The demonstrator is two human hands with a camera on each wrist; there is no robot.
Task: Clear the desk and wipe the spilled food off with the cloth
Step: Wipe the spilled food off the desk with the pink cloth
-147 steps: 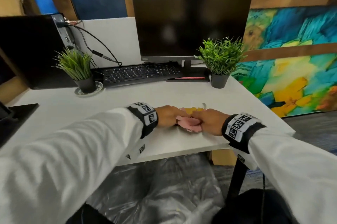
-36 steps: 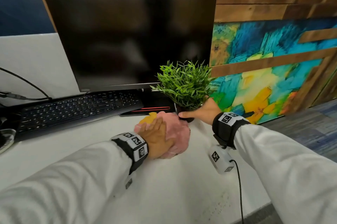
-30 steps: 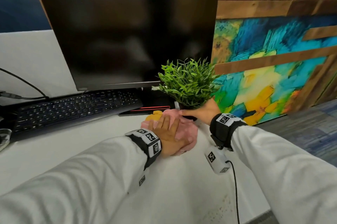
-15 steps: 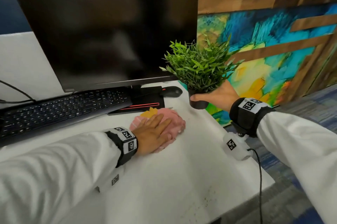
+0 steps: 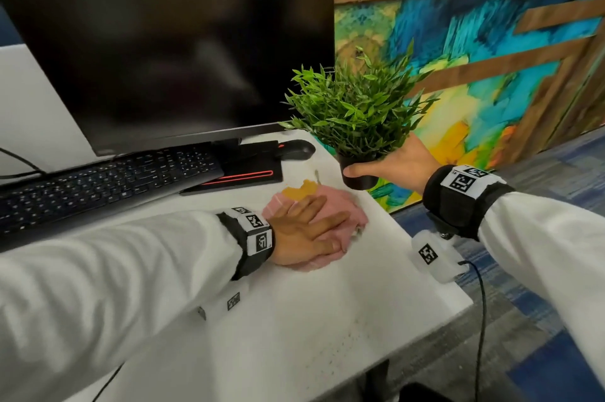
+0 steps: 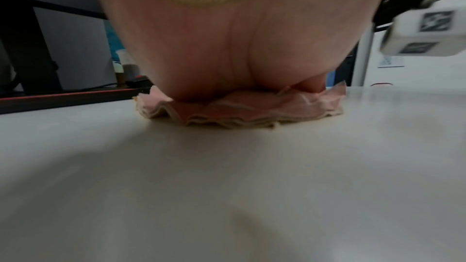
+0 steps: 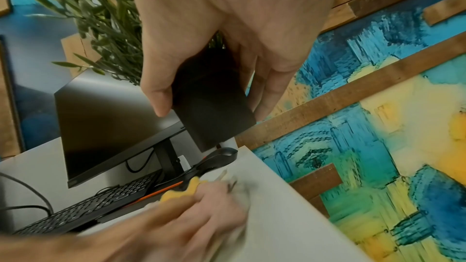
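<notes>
Keyboard point(image 5: 98, 185), black, lies at the left of the white tabletop point(image 5: 294, 319), partly under the dark monitor point(image 5: 170, 41). The monitor's stand foot carries a red stripe. A black mouse point(image 5: 296, 149) sits behind and to the right of that foot, near the tabletop's back right corner.

Left hand point(image 5: 304, 231) lies flat on the pink cloth point(image 5: 347, 211), fingers point(image 5: 327, 221) straight and spread, pressing the cloth onto the tabletop. The left wrist view shows the cloth point(image 6: 252, 111) bunched in folds under the palm point(image 6: 214, 47), in full contact with the surface. A yellow patch point(image 5: 299, 190) shows at the cloth's far edge, just ahead of the fingertips (whether it is part of the cloth or something under it cannot be told). A few small pale scraps lie on the tabletop just beyond it.

Fine dark specks point(image 5: 343, 346) are scattered over the near right part of the tabletop, well apart from the cloth.

Right hand point(image 5: 402, 166) grips the small black pot point(image 5: 358, 177) of a green plant point(image 5: 357, 107), thumb on the near side and fingers wrapped round the far side. The right wrist view confirms it: the thumb and fingers point(image 7: 267, 95) clamp the pot point(image 7: 214, 115) from both sides. The pot is lifted clear of the tabletop, upright, above the right edge, to the right of the cloth.

Behind: a wall of wooden planks and painted panels in blue, green and yellow point(image 5: 474, 74).
</notes>
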